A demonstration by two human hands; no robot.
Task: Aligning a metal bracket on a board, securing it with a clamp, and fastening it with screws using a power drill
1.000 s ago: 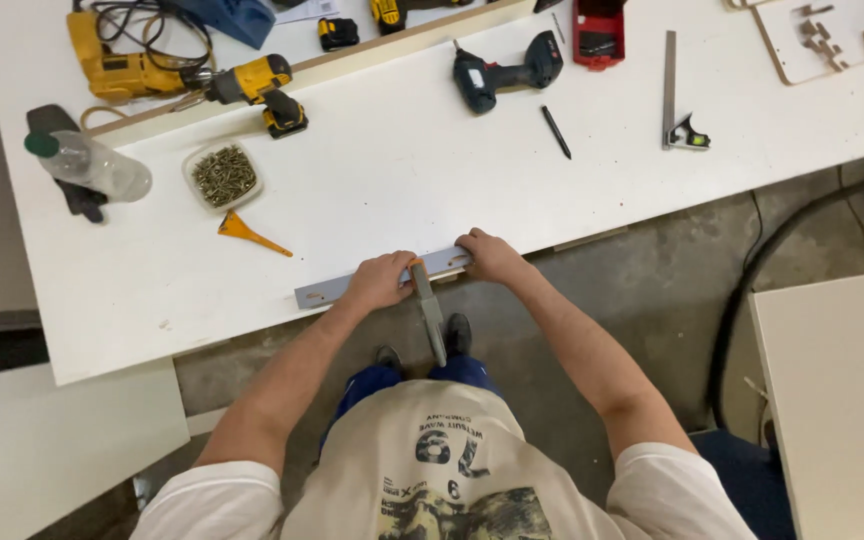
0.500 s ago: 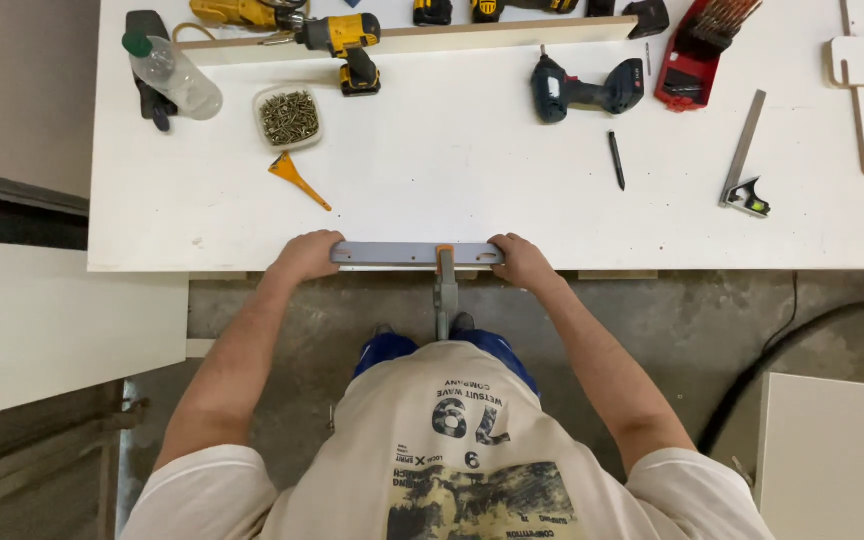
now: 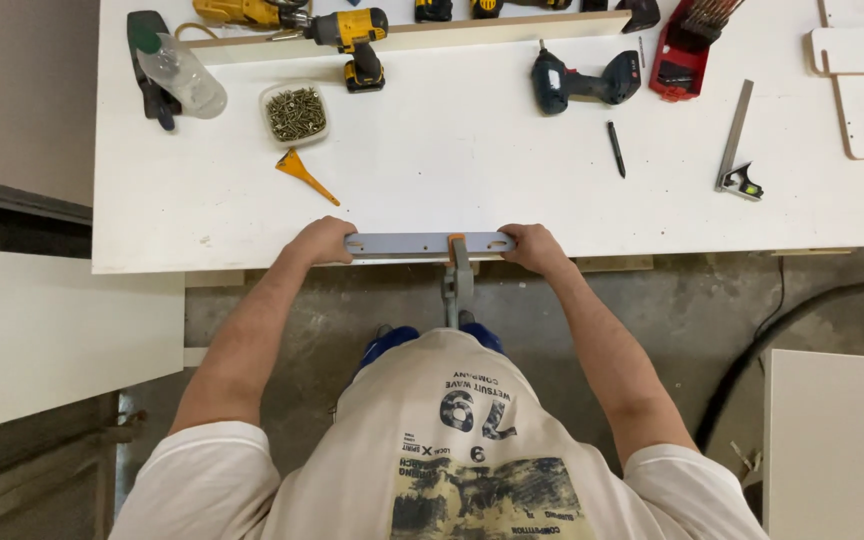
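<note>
Grey metal is what my hands are on: a flat grey metal bar point(image 3: 429, 243) with small holes lies along the near edge of the white surface point(image 3: 512, 190). From the head camera I see my left hand point(image 3: 320, 241) clenched around the bar's left end and my right hand point(image 3: 535, 247) clenched around its right end, both grasping it. At the bar's middle there is a small orange piece, and from there a grey stem point(image 3: 457, 285) hangs down past the surface edge, over the concrete floor point(image 3: 672, 310).

Further back on the surface, well apart from my hands, sit an orange funnel point(image 3: 302, 172), a clear tray of screws point(image 3: 295, 113), a plastic bottle point(image 3: 182, 75) lying on its side, and a yellow-and-black cordless drill point(image 3: 352, 38). Toward the right lie a dark blue cordless drill point(image 3: 580, 82), a black pencil point(image 3: 616, 149), a red case of drill bits point(image 3: 690, 45) and a combination square point(image 3: 737, 150). A wooden strip point(image 3: 472, 35) runs along the far side, behind the drills.
</note>
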